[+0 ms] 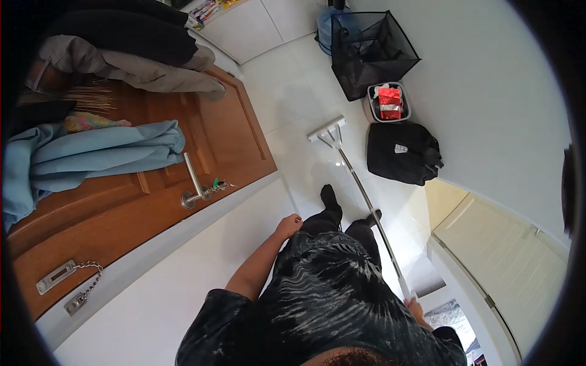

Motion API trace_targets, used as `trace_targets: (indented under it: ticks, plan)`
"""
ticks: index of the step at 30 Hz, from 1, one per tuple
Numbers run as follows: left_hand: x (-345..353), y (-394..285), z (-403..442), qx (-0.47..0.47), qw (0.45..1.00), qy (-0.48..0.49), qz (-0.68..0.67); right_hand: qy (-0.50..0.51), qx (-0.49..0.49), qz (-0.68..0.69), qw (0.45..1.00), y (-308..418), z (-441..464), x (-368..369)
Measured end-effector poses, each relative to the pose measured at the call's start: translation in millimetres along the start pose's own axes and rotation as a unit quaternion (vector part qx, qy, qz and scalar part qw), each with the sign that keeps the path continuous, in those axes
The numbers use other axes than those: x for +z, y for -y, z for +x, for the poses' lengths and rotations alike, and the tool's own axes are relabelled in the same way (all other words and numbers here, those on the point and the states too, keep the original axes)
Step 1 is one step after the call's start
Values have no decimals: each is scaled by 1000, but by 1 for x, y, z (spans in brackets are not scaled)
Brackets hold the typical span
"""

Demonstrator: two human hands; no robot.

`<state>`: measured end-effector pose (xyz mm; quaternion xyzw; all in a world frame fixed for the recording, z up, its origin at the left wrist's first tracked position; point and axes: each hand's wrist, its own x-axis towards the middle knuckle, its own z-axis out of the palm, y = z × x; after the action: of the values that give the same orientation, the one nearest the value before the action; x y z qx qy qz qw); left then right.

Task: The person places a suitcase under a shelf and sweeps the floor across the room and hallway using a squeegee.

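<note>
My right hand (415,308), low on the right beside my body, is wrapped around the white grip of a mop (365,194). From there the thin metal pole slants away past my right foot. The mop's flat white head (327,129) rests on the pale tiled floor ahead of my feet. My left hand (290,226) hangs by my left thigh with its fingers curled in, and nothing shows in it.
At left is a wooden door (238,131) with hanging clothes, a lever handle (193,183) and keys. Along the right wall stand a black mesh basket (366,61), a bin (370,113) holding a red packet, and a black bag (400,152). A blue water bottle (326,30) is behind.
</note>
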<state>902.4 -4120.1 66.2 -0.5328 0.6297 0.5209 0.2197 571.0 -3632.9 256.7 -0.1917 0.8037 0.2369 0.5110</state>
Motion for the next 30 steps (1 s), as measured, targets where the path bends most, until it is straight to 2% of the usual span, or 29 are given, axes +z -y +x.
trace_targets:
  ticks: [3,4,5,6,8,9,11,13,16,17,18,19,20,21,22,23,24,25,26,27,29,30]
  plan:
    - [-2,-2,-1,-10,1000,-15,2,-77,-47,2,996,71,76,-22]
    - [-5,-4,-2,-2,1000,-26,5,-72,-74,14,995,104,112,-32]
    - [-6,-3,-5,5,999,-36,10,-93,-96,27,991,145,143,-44]
    - [-7,-2,-7,2,999,-37,13,-72,-135,43,987,200,153,-82]
    - [-8,-1,-12,12,999,-44,-5,-130,-204,78,967,283,210,-115]
    - [-10,-1,-15,11,999,-46,-1,-118,-239,100,959,328,198,-160]
    - [-9,-2,-26,-2,998,-54,-9,-169,-281,74,942,388,257,-185]
    - [-6,6,-29,-4,998,-62,-8,-141,-297,74,942,424,237,-234]
    - [-4,12,-35,-15,998,-61,-7,-120,-269,64,953,411,234,-225]
    - [-3,12,-33,-24,998,-55,-7,-130,-254,50,957,387,236,-212]
    - [-2,13,-30,-22,998,-51,-10,-138,-239,35,961,352,233,-188]
    - [2,17,-28,-23,999,-45,-2,-112,-272,-25,955,314,192,-190]
    - [4,19,-24,-24,999,-38,6,-140,-234,-22,962,263,196,-155]
    - [6,20,-20,-20,999,-31,3,-148,-143,3,979,207,194,-118]
    - [9,22,-16,-17,1000,-22,9,-119,-109,-24,987,150,171,-92]
    - [12,22,-11,-13,1000,-13,15,-132,-97,-50,985,87,146,-54]
    - [14,22,-5,-9,1000,-5,11,-104,-28,-68,992,49,94,-38]
    - [15,21,0,-10,1000,-4,13,-106,-21,-69,992,4,53,-11]
    - [18,20,4,-13,1000,-4,13,-75,-1,-57,996,-23,6,3]
    - [20,17,7,-11,1000,0,4,-125,27,-62,990,-49,-30,30]
    - [19,7,11,-22,1000,2,-3,-104,61,-43,992,-95,-58,90]
    - [20,2,14,-23,1000,0,-1,-94,64,-10,993,-88,-57,88]
